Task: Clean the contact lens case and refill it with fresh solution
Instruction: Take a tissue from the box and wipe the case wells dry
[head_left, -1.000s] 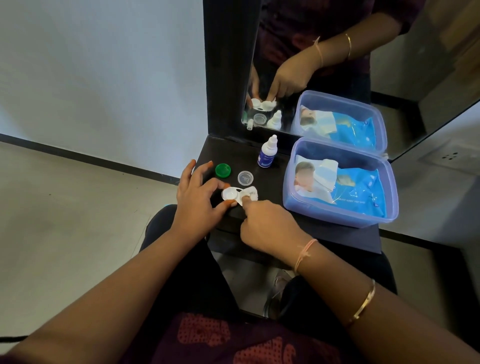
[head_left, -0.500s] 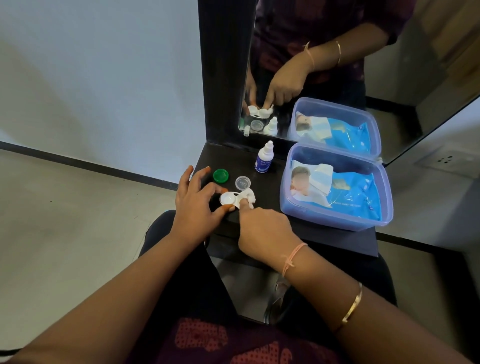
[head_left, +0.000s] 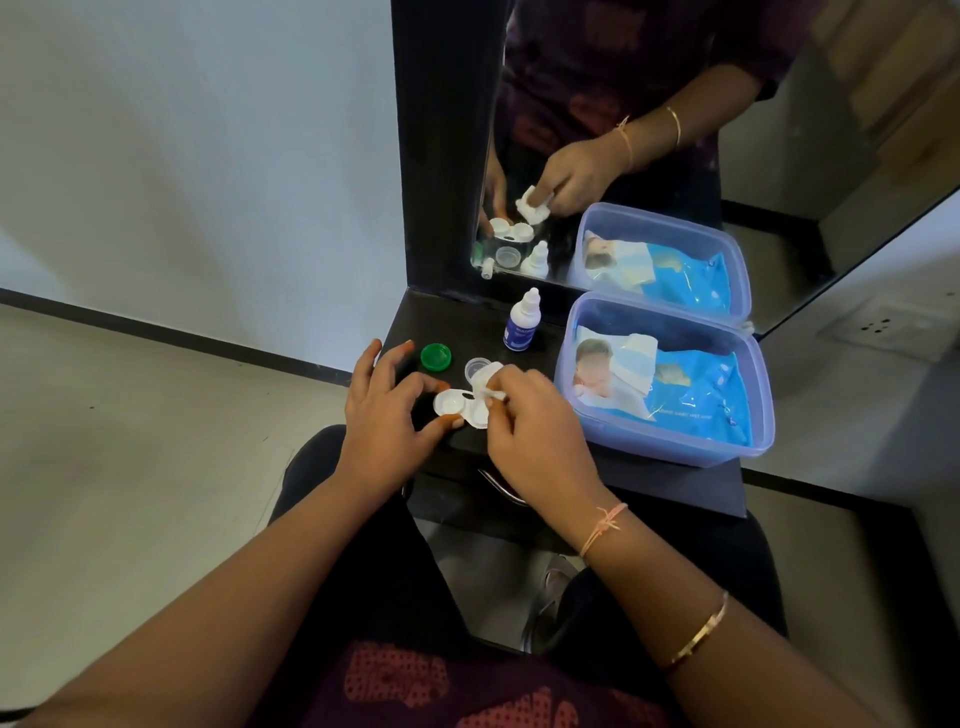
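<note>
1. The contact lens case (head_left: 453, 405) lay open on the dark shelf (head_left: 670, 480), close to its front edge and toward its left end.
2. My left hand (head_left: 387, 423) pinched the case from the left, forefinger at its far side and thumb at its near side; my other fingers were spread above the shelf's left edge.
3. My right hand (head_left: 532, 434) was closed on a small white tissue (head_left: 490, 381), which it held just over the case's right well. That well was mostly hidden, so I could not tell whether the tissue touched it.
4. A green cap (head_left: 435, 356) sat near the left edge, just beyond my left fingers.
5. A clear cap (head_left: 474, 368) sat right behind the case, partly under the tissue.
6. The bottle (head_left: 522, 326) stood upright farther back, near the mirror (head_left: 649, 104).
7. A plastic box (head_left: 670, 447) holding a blue pack (head_left: 696, 400) filled the shelf's right part, just beside my right hand, its front wall near the front edge.
8. A narrow dark strip of shelf ran between bottle and box.
</note>
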